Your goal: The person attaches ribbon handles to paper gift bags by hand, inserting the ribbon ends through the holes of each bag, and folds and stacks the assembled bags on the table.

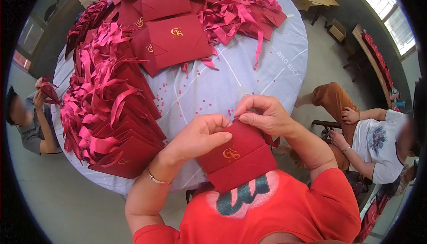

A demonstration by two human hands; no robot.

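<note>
In front of my chest is a dark red paper gift bag (238, 152) with a gold emblem, its folded bottom against my red shirt. My left hand (202, 137) grips its upper left edge, thumb lying across the front and fingers curled behind. At the top edge my right hand (264, 115) is closed in a pinch, thumb against forefinger; whatever lies between those fingertips is too small to make out. A bit of dark red ribbon (272, 140) shows beside the bag, below my right hand.
A round table with a pale cloth (195, 83) carries a long row of ribboned red bags (111, 106), flat red bags (178, 39) and loose pink ribbons (231, 17). Small red paper dots are scattered about. One person (33, 119) works at left; another (378, 137) sits at right.
</note>
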